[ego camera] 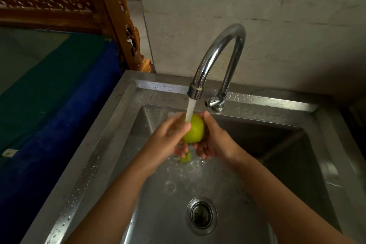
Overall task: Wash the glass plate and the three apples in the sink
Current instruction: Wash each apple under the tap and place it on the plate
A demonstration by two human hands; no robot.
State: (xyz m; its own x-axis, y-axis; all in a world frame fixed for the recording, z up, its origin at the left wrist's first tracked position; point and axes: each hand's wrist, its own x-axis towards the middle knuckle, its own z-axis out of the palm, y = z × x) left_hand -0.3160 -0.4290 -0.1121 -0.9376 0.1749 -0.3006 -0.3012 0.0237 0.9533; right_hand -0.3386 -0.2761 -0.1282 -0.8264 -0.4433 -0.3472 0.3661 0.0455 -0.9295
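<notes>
Taking the drain (pixel 201 216) as the marker, it sits nearest me, low in the steel basin, with bare wet metal all round it and both forearms reaching over it toward the back of the sink (pixel 126 125). Beyond the drain, straight under the spout, a green apple (pixel 195 129) is held above the basin floor between two hands: the left hand (pixel 168 140) cups its near-left side with the fingers curled under, and the right hand (pixel 213 138) wraps the other side, so each grip is pressed around the fruit rather than spread. The water stream (pixel 189 112) lands on the apple's top left shoulder. A smaller green shape (pixel 185 158) shows just below the hands, further from the drain than not; it may be a second apple or only a reflection in the wet steel, I cannot tell. The plate and the remaining apples are not in sight. The risk, as I judge it, is the wet skin: a slick, round fruit rubbed between wet palms could squirt out, drop to the steel and bruise, or roll toward the drain. Splash off the apple could also carry over the left rim (pixel 95 156), which stands close beside a blue and green covered surface (pixel 49 95). Room is generous down and to the right of the drain, where the basin is deep and open; upward it is tight, the tap (pixel 215 53) arching just over the hands, and the wall (pixel 257 16) closes off the far side.
</notes>
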